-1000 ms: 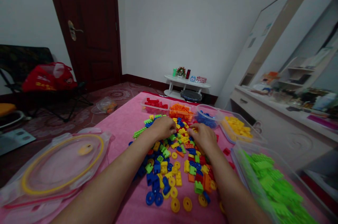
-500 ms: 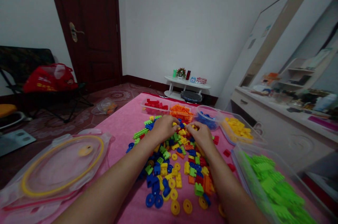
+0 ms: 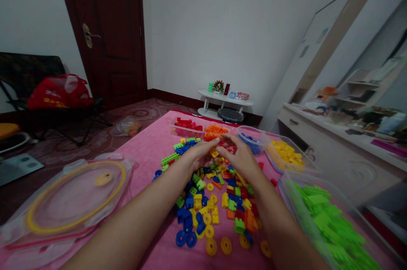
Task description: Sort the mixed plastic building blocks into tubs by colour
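Observation:
A heap of small plastic bricks [image 3: 211, 202] in blue, yellow, green, red and orange lies on the pink cloth [image 3: 149, 147]. Both hands are at its far end, just in front of the orange-brick tub [image 3: 215, 130]. My left hand [image 3: 199, 154] is turned inward with its fingers stretched towards the right hand. My right hand [image 3: 241, 156] faces it, fingers reaching forward and thumb apart. A yellow brick [image 3: 214, 154] shows in the gap between them. I cannot see whether either palm holds a brick.
Clear tubs stand along the far and right edge: red bricks [image 3: 187, 124], blue [image 3: 251, 139], yellow [image 3: 286, 153], green [image 3: 330, 223]. A clear bag with a yellow ring [image 3: 73, 196] lies left. A dresser [image 3: 333, 143] is right, a chair with a red bag [image 3: 59, 92] far left.
Both hands have lifted off the pile and moved a little farther away, towards the orange tub. Their fingers, curled down on the bricks before, are now stretched out facing each other.

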Action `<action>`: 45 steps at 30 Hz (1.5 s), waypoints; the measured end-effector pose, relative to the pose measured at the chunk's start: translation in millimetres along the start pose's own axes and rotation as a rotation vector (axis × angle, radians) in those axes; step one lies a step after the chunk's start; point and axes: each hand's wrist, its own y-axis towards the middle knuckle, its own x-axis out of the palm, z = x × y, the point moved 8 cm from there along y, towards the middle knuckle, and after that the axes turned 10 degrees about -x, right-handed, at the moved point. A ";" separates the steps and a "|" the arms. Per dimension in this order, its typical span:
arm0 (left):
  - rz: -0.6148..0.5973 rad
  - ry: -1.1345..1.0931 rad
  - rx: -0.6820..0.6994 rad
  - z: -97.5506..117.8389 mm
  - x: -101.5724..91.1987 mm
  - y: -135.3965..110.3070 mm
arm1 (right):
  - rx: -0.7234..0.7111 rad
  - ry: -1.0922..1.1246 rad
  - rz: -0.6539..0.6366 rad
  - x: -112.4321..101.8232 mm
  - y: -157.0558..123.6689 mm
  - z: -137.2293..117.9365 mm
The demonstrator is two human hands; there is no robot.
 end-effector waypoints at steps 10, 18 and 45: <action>0.197 -0.002 0.205 25.8 -24.8 -6.4 | 0.507 -0.411 -0.565 -38.1 -62.2 127.7; 0.239 0.079 0.236 26.1 -28.7 -5.1 | 0.345 -0.323 -0.654 17.0 -48.0 76.5; 0.218 0.134 0.272 30.5 -24.5 -10.1 | 0.259 -0.511 -0.767 24.8 -43.1 30.9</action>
